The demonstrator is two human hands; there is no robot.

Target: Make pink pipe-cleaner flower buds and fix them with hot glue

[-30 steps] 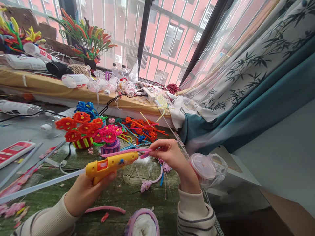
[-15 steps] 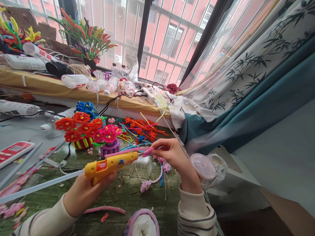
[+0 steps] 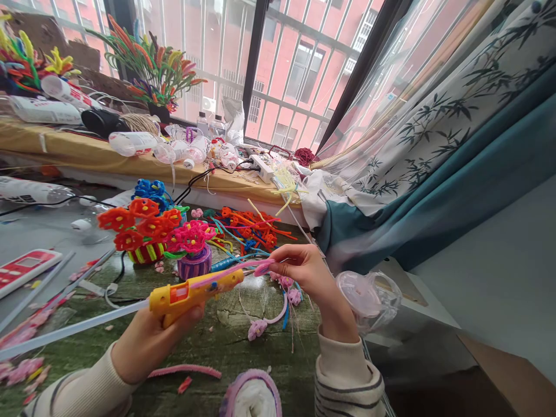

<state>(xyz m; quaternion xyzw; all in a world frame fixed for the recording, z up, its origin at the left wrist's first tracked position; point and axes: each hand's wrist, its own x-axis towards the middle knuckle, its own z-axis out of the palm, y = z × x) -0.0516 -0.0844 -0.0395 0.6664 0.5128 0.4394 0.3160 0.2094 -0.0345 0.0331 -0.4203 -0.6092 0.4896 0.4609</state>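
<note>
The left hand (image 3: 154,347) is closed around the grip of 1 yellow hot glue gun (image 3: 195,295), which sits level with its nozzle pointing right. 1 long translucent glue stick (image 3: 73,327) runs from the back of the gun toward the lower left. The right hand (image 3: 302,275) is almost closed, its thumb and fingertips pinching the end of 1 pink pipe cleaner (image 3: 230,273). That pipe cleaner stretches left along the top of the gun, and the pinched end is just beside the nozzle.

Both hands are held above the table (image 3: 278,359), which has a green marbled top. Just beyond the gun stand 2 pipe-cleaner flower pots: 1 striped pot (image 3: 145,252) with at least 5 orange flowers, and 1 purple pot (image 3: 194,263) with pink flowers. 1 cluster of blue flowers (image 3: 150,188) rises behind them, and 1 tangle of loose pipe cleaners (image 3: 247,229) lies to their right. Below the right hand lie 2 small pink flowers (image 3: 257,329), with 1 short pink pipe cleaner piece (image 3: 185,370) nearer the person. 1 clear plastic cup (image 3: 368,298) sits just right of the right wrist.
</note>
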